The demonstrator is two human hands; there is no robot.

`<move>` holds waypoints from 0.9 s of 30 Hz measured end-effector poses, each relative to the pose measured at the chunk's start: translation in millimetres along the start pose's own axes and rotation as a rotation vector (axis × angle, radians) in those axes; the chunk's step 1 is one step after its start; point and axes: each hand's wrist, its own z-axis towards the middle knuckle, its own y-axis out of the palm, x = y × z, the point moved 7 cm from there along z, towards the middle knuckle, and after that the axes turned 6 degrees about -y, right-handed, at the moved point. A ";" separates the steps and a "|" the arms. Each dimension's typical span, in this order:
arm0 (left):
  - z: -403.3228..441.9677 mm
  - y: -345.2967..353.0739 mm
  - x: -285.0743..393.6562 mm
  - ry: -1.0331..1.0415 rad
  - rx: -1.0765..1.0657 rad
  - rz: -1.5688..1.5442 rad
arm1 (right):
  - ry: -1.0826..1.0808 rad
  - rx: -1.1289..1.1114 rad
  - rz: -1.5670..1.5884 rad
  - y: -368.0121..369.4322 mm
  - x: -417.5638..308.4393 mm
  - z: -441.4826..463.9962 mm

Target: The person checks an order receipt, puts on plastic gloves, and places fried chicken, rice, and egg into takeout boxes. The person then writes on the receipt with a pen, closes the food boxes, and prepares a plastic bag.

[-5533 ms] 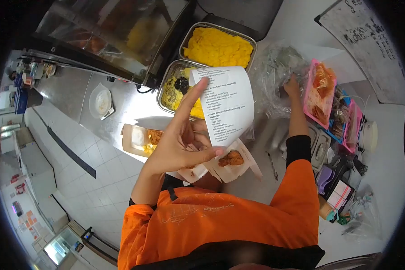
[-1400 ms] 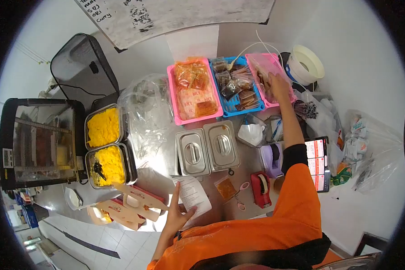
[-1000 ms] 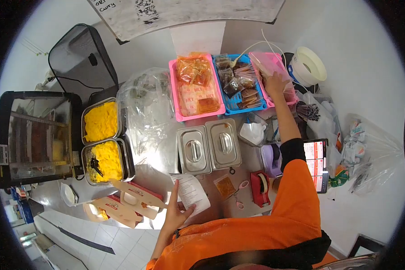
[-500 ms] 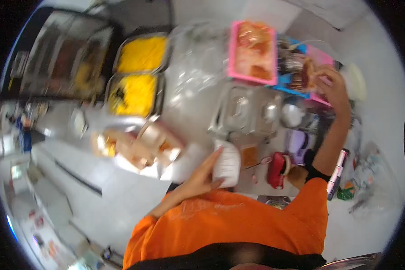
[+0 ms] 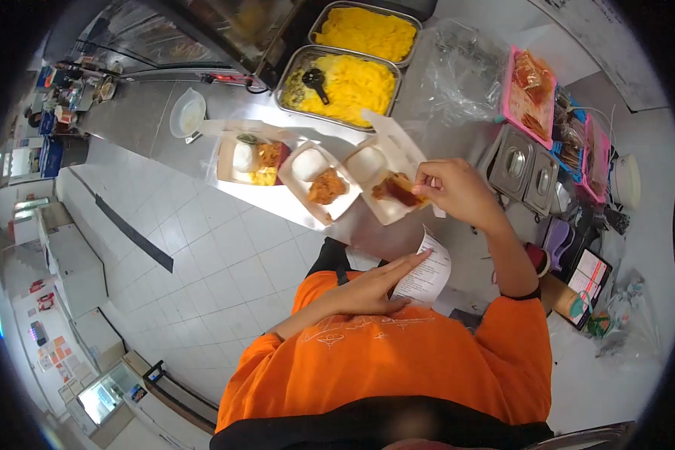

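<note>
My left hand [image 5: 379,287] holds a printed paper receipt [image 5: 427,276] against the front of the orange shirt. Over the rightmost open cardboard meal box [image 5: 388,215], my right hand [image 5: 457,191] pinches a small red-brown sauce packet [image 5: 406,192]. That box has a ball of rice [image 5: 367,162] and some dark food partly covered by the packet. The middle meal box [image 5: 301,196] contains rice and a piece of fried chicken [image 5: 327,187]. In the left meal box [image 5: 225,171] are rice, fried pieces and yellow egg.
Two metal trays of yellow scrambled egg [image 5: 360,86] stand behind the boxes, a black scoop [image 5: 315,82] in the nearer one. At right are a pink basket of packets [image 5: 511,105], lidded steel containers [image 5: 514,166] and a phone [image 5: 589,279]. A white bowl [image 5: 187,112] sits at left.
My right hand has come from the baskets at the right to the rightmost meal box, with a sauce packet in its fingers. The view has swung right; my left hand still holds the receipt.
</note>
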 end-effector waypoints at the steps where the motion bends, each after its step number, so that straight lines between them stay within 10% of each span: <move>1: -15.3 -9.3 -5.0 0.000 0.001 -0.009 | -0.010 0.078 -0.062 10.4 -7.7 3.1; 7: -108.9 -85.5 -36.6 0.108 0.232 0.022 | -0.013 0.226 0.020 29.8 -76.8 27.8; 11: -162.9 -141.9 -41.1 -0.109 0.393 -0.556 | 0.057 0.163 0.261 56.9 -104.1 47.4; 14: -190.5 -179.4 -11.7 0.176 0.558 -0.475 | -0.045 0.125 0.257 86.1 -105.0 65.8; 27: -207.1 -204.6 20.6 0.409 0.508 -0.299 | 0.137 0.075 -0.008 158.4 -66.4 79.3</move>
